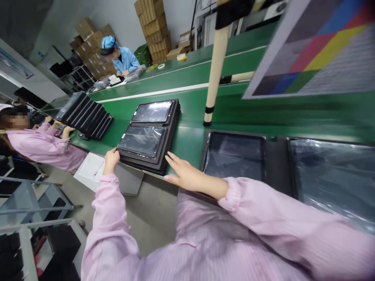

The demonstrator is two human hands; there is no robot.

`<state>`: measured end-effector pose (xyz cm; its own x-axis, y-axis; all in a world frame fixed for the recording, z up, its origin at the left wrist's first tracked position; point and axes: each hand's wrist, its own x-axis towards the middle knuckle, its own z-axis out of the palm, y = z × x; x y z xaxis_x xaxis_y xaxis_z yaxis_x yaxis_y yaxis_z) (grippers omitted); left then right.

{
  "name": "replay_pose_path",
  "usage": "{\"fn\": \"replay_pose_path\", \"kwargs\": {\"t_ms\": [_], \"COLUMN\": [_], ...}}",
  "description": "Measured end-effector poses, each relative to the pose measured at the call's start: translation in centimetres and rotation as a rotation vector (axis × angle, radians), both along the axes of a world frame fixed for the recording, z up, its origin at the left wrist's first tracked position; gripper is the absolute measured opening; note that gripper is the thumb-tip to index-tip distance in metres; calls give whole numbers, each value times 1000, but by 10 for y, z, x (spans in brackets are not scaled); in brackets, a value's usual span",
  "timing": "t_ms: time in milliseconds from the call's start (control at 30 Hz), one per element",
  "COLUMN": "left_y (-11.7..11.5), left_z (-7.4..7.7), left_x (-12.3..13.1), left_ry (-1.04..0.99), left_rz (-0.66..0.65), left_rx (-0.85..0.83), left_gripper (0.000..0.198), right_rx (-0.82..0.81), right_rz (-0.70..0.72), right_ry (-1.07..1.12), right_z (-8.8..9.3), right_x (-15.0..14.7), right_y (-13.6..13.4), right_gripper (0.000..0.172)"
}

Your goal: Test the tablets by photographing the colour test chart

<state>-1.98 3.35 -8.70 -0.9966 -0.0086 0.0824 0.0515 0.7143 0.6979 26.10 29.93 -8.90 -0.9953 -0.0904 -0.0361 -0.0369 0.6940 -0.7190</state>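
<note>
A stack of black trays [168, 134] lies on the green conveyor belt [190, 97], with two plastic-wrapped tablets [141, 139] in the top tray. My left hand [111, 159] is closed on the stack's near left corner. My right hand [183, 171] lies open, fingers stretched out, by the stack's near right corner. Both arms wear pink sleeves.
Another black tray [275, 164] with wrapped tablets sits at my right. A cream pole [215, 66] rises from the belt. Several black trays [84, 115] are fanned out at the left by a person in pink [41, 142]. A person in blue [123, 58] stands by cardboard boxes [154, 27].
</note>
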Motion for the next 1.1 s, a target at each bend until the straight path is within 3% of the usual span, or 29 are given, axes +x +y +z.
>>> {"fn": "replay_pose_path", "kwargs": {"t_ms": [67, 167, 333, 433, 567, 833, 1100], "left_y": [-2, 0, 4, 4, 5, 13, 15], "left_z": [-5, -14, -14, -4, 11, 24, 38], "left_x": [0, -1, -10, -17, -24, -17, -15], "left_ry": [-8, -18, -47, -91, -178, -284, -324], "left_rz": [6, 46, 113, 122, 116, 146, 158], "left_rx": [31, 119, 301, 404, 546, 742, 892], "left_gripper": [29, 29, 31, 29, 24, 5, 10], "right_rx": [15, 3, -263, -429, -554, -547, -516], "right_rz": [-70, -136, -174, -194, -237, -258, -159], "right_ry": [-14, -46, -57, -27, 9, -38, -17], "right_z": [-10, -26, -39, -38, -35, -18, 1], "right_x": [-27, -45, -47, -47, -47, -44, -44], "right_y": [-19, -38, -43, -40, -40, -34, -17], "right_gripper": [92, 98, 105, 108, 101, 98, 101]}}
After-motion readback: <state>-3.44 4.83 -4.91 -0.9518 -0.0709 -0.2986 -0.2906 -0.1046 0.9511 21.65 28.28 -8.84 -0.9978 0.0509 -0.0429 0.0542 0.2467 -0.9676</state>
